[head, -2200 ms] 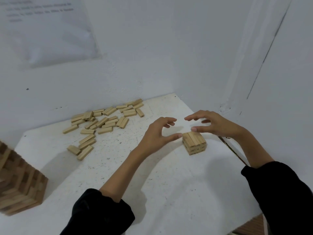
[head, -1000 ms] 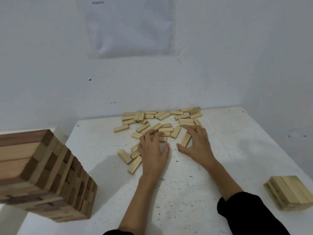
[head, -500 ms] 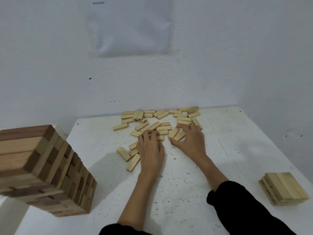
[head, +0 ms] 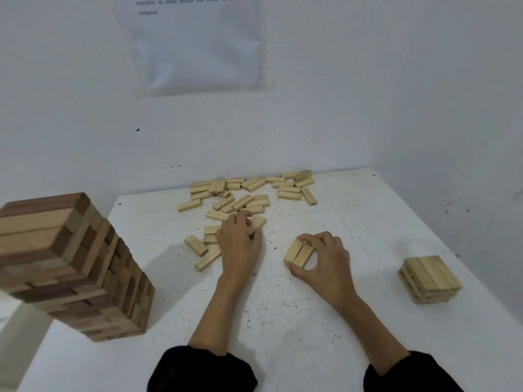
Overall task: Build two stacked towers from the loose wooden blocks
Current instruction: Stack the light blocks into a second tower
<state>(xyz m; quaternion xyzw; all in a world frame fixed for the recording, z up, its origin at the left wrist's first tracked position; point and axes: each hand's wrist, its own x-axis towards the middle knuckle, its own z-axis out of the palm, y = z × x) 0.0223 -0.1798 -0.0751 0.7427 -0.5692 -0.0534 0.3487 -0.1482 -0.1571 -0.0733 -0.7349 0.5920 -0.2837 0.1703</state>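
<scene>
Right hand [head: 322, 261] is clasping 2 blocks [head: 300, 254] side by side, likely for a layer; left hand [head: 240, 241] is pinching 1 block [head: 259, 222].

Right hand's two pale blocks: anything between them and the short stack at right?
Nothing visible. The right hand pinches two pale wooden blocks side by side; between them and the short pale wooden stack only bare white table shows. The loose block pile lies behind, off that path.
</scene>
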